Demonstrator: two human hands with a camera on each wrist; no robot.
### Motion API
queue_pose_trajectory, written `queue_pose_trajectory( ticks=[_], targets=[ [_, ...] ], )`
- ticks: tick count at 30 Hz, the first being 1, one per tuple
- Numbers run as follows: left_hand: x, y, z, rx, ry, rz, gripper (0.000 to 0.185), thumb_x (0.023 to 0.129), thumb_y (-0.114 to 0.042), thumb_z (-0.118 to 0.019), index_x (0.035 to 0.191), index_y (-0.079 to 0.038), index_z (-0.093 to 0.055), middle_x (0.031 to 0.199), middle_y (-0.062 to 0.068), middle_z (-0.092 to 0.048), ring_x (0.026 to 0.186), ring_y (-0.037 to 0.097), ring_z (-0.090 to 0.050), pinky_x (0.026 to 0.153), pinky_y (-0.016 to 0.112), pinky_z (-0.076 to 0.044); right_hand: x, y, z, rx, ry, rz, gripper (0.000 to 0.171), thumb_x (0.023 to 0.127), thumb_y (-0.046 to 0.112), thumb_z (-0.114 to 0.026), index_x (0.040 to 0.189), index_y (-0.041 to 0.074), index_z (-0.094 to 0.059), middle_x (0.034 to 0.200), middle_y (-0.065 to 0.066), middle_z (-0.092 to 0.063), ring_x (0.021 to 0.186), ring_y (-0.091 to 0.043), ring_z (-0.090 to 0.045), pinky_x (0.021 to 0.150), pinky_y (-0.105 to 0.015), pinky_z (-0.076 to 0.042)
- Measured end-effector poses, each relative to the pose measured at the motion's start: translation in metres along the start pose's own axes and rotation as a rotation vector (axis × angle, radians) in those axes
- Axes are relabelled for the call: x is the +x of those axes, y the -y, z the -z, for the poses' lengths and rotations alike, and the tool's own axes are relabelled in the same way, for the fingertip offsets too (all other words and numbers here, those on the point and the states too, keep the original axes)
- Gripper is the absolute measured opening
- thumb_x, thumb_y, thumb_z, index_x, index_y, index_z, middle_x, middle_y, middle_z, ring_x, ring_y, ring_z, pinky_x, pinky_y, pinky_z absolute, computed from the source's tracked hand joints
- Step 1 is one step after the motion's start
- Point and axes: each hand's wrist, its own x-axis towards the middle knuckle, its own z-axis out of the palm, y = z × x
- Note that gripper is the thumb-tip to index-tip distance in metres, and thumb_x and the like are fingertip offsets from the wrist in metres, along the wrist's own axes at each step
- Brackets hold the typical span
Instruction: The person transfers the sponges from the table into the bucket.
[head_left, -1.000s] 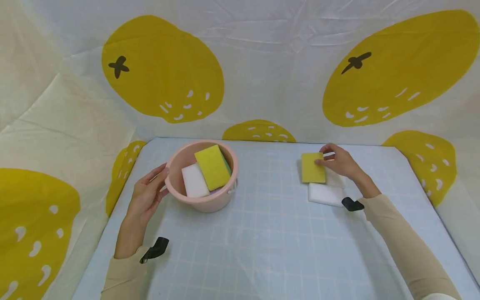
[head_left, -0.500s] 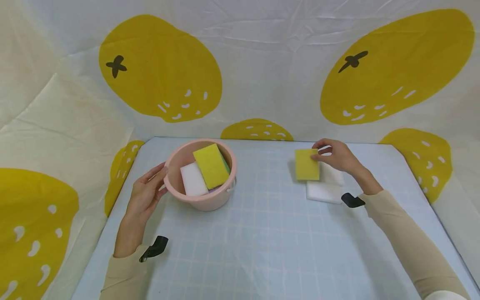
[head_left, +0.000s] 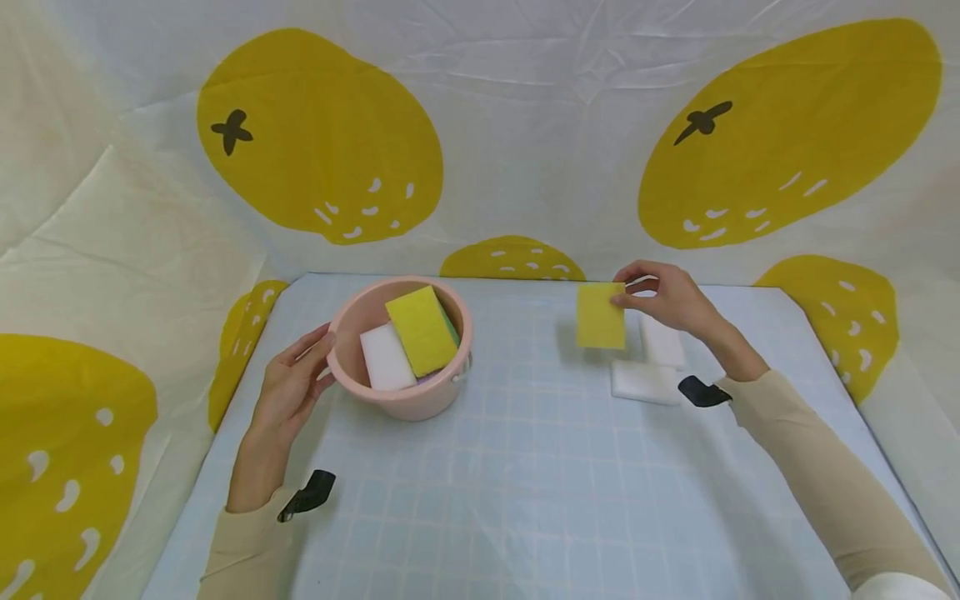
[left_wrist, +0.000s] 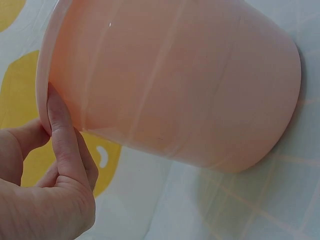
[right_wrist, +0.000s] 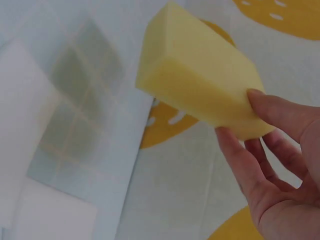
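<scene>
My left hand (head_left: pixel 288 387) pinches the rim of a pink bucket (head_left: pixel 416 407) between thumb and fingers; the left wrist view shows the thumb on one side of the rim and the index finger on the other. Inside the bucket lie a white sponge (head_left: pixel 387 360), a yellow sponge (head_left: pixel 422 332) and a strip of green beneath it. Over the table at the right, my right hand (head_left: pixel 667 296) pinches a yellow block sponge (right_wrist: pixel 200 75) by one end, held above the surface with its shadow below.
Two white sponges lie on the table under my right hand, one nearer (head_left: pixel 643 382) and one farther (head_left: pixel 662 342). The blue checked tabletop (head_left: pixel 510 467) meets a fabric backdrop (head_left: pixel 540 150) printed with big yellow fruit. A pale handle joint (head_left: pixel 462 371) shows on the bucket's right side.
My right hand has lifted the yellow sponge off the white ones and carried it up and to the left. The left hand keeps its place at the bucket's rim.
</scene>
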Motion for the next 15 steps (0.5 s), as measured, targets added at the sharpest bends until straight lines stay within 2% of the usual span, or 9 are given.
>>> queue_pose_trajectory(
  ticks=[2,4,15],
  targets=[
    [0.000,0.000,0.000,-0.004,0.004,0.001,0.068,0.088,-0.037,-0.082,0.148,-0.018,-0.057,0.133,-0.005,-0.062,0.112,0.010,-0.063,0.086,0.022,-0.058,0.001,0.006,0.000,0.021,0.004,0.009,0.033,0.094,0.022,-0.079,0.117,0.003,-0.066,0.117,-0.013,-0.067,0.111,-0.032,-0.066,0.081,-0.007,-0.047],
    [0.001,0.000,0.001,-0.006,0.006,0.000,0.069,0.087,-0.038,-0.082,0.148,-0.018,-0.057,0.133,-0.005,-0.062,0.111,0.009,-0.063,0.086,0.022,-0.057,0.002,0.012,0.001,0.038,0.006,0.017,0.033,0.093,0.023,-0.079,0.117,0.003,-0.066,0.117,-0.013,-0.067,0.111,-0.032,-0.066,0.081,-0.006,-0.047],
    [0.000,-0.001,0.002,-0.014,0.018,0.003,0.072,0.086,-0.037,-0.083,0.150,-0.017,-0.055,0.130,-0.007,-0.064,0.110,0.009,-0.063,0.086,0.022,-0.058,0.006,0.049,0.001,0.112,0.026,-0.002,0.037,0.093,0.028,-0.079,0.119,0.006,-0.066,0.120,-0.009,-0.065,0.114,-0.025,-0.064,0.085,-0.013,-0.050]
  ],
)
